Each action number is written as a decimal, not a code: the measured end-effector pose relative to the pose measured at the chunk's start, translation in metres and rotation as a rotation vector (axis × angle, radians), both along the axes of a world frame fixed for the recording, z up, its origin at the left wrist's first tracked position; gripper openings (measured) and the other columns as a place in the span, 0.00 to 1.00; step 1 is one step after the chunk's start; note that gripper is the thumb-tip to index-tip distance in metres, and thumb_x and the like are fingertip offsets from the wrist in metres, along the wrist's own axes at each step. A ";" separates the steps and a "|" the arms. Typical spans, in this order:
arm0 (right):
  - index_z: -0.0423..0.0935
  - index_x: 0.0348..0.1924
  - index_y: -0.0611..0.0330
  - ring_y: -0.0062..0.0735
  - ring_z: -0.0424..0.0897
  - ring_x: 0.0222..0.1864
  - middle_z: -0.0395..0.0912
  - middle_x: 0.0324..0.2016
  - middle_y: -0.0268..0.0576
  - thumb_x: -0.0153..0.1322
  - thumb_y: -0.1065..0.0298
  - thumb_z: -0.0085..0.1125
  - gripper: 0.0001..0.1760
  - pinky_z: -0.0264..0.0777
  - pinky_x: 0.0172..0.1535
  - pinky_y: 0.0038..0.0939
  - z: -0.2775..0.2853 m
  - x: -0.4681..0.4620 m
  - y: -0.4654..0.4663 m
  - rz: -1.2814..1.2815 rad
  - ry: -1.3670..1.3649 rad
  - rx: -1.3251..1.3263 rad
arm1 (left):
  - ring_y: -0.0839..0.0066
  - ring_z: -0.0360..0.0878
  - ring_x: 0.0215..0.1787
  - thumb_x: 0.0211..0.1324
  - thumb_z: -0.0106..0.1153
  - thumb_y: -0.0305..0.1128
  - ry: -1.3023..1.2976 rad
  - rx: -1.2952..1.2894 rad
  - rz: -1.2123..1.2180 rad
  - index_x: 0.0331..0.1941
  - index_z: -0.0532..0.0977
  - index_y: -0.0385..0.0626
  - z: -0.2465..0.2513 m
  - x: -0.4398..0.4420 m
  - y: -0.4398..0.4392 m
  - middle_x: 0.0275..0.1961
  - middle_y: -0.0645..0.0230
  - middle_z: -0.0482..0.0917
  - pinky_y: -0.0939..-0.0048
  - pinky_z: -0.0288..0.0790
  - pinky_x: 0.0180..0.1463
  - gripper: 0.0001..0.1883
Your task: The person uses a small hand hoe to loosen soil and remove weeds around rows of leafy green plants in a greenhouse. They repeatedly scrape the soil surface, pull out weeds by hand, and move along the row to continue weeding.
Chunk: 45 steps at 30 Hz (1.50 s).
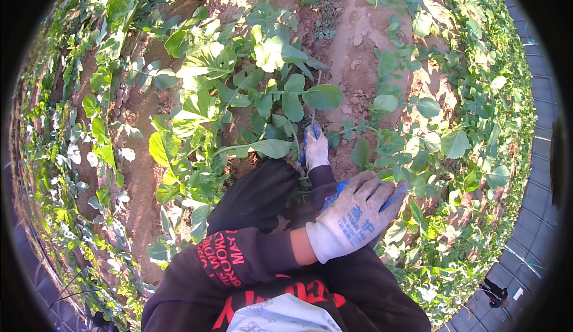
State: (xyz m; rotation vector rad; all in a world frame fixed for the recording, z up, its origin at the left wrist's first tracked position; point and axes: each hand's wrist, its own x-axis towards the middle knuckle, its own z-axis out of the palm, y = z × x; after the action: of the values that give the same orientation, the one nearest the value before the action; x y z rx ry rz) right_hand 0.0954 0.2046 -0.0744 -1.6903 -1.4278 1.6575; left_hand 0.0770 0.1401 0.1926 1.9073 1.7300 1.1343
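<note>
My right hand (pixel 316 146), in a white work glove with blue coating, is low among broad-leaved green plants (pixel 291 97). Its fingers close around a thin pale rod (pixel 318 79) that points away over the soil; whether it is a tool or a stem I cannot tell. My left hand (pixel 351 218), in a matching soiled glove, crosses above my right arm with its back upward. The fingers are bent and slightly spread, and nothing shows in them; the palm is hidden. Large leaves (pixel 264 147) lie close beside my right hand.
My dark-trousered knee (pixel 253 195) is bent left of my right hand. Leafy rows stand on both sides, with strips of bare soil (pixel 353 41) between. Dark ground sheeting (pixel 532 224) borders the right edge. A dark-clothed person (pixel 493 292) is far off at lower right.
</note>
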 end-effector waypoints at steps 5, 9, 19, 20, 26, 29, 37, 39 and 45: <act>0.75 0.50 0.53 0.19 0.66 0.15 0.66 0.19 0.27 0.74 0.64 0.53 0.13 0.61 0.16 0.24 -0.051 -0.011 0.005 0.022 0.063 -0.121 | 0.69 0.75 0.50 0.48 0.57 0.34 0.012 0.012 0.031 0.59 0.68 0.43 -0.007 0.004 0.002 0.47 0.65 0.74 0.58 0.67 0.60 0.30; 0.74 0.53 0.53 0.19 0.66 0.15 0.68 0.20 0.28 0.74 0.64 0.52 0.15 0.61 0.16 0.26 -0.049 0.017 -0.025 0.040 0.035 -0.179 | 0.69 0.75 0.49 0.51 0.54 0.35 0.008 0.007 0.006 0.58 0.69 0.41 -0.006 0.006 0.005 0.45 0.65 0.75 0.59 0.66 0.61 0.27; 0.71 0.57 0.61 0.22 0.75 0.22 0.76 0.24 0.36 0.74 0.62 0.51 0.21 0.70 0.27 0.28 -0.001 0.034 -0.039 0.214 -0.250 0.058 | 0.67 0.74 0.51 0.56 0.49 0.36 0.047 -0.058 -0.077 0.57 0.68 0.40 -0.004 0.009 0.003 0.46 0.63 0.75 0.59 0.64 0.62 0.25; 0.72 0.57 0.61 0.23 0.76 0.23 0.77 0.25 0.38 0.74 0.62 0.51 0.21 0.72 0.29 0.29 -0.015 0.037 -0.036 0.209 -0.289 0.218 | 0.67 0.74 0.52 0.55 0.49 0.35 0.041 -0.051 -0.082 0.57 0.69 0.40 -0.003 0.012 0.004 0.46 0.63 0.75 0.59 0.64 0.62 0.25; 0.73 0.52 0.62 0.59 0.78 0.44 0.80 0.39 0.60 0.72 0.56 0.50 0.22 0.71 0.47 0.46 -0.016 -0.005 0.004 0.300 -0.372 0.207 | 0.67 0.74 0.51 0.52 0.56 0.35 0.046 -0.056 -0.064 0.57 0.70 0.42 -0.009 0.010 0.003 0.47 0.64 0.75 0.59 0.66 0.62 0.26; 0.72 0.54 0.61 0.60 0.77 0.45 0.79 0.40 0.60 0.72 0.55 0.49 0.23 0.71 0.48 0.48 -0.015 0.001 -0.008 0.322 -0.445 0.177 | 0.67 0.75 0.50 0.49 0.61 0.35 0.068 -0.057 -0.071 0.56 0.72 0.43 -0.009 0.005 0.004 0.47 0.65 0.75 0.59 0.68 0.60 0.27; 0.69 0.61 0.57 0.30 0.76 0.21 0.78 0.25 0.42 0.73 0.56 0.50 0.25 0.71 0.25 0.33 -0.002 0.032 -0.038 0.286 -0.253 -0.109 | 0.66 0.75 0.50 0.48 0.62 0.35 0.054 -0.081 -0.115 0.55 0.72 0.44 -0.009 0.011 0.004 0.47 0.65 0.76 0.59 0.69 0.59 0.28; 0.69 0.61 0.57 0.25 0.74 0.18 0.77 0.22 0.38 0.73 0.56 0.50 0.25 0.70 0.21 0.31 0.028 0.028 -0.042 0.237 -0.192 -0.232 | 0.66 0.75 0.50 0.48 0.63 0.36 0.070 -0.110 -0.102 0.56 0.72 0.44 -0.009 0.008 0.002 0.47 0.65 0.76 0.59 0.69 0.59 0.28; 0.66 0.61 0.58 0.60 0.78 0.43 0.80 0.40 0.58 0.74 0.53 0.46 0.26 0.70 0.45 0.50 0.019 0.012 -0.018 0.278 -0.469 0.144 | 0.69 0.75 0.49 0.50 0.56 0.34 0.095 -0.104 -0.103 0.55 0.71 0.43 -0.008 0.012 0.005 0.46 0.66 0.75 0.60 0.67 0.60 0.25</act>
State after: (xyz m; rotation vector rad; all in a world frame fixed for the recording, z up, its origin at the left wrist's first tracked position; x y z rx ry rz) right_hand 0.1072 0.1868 -0.0555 -1.9499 -2.0262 1.2884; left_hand 0.0893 0.1450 0.1849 1.9905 1.6829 0.9132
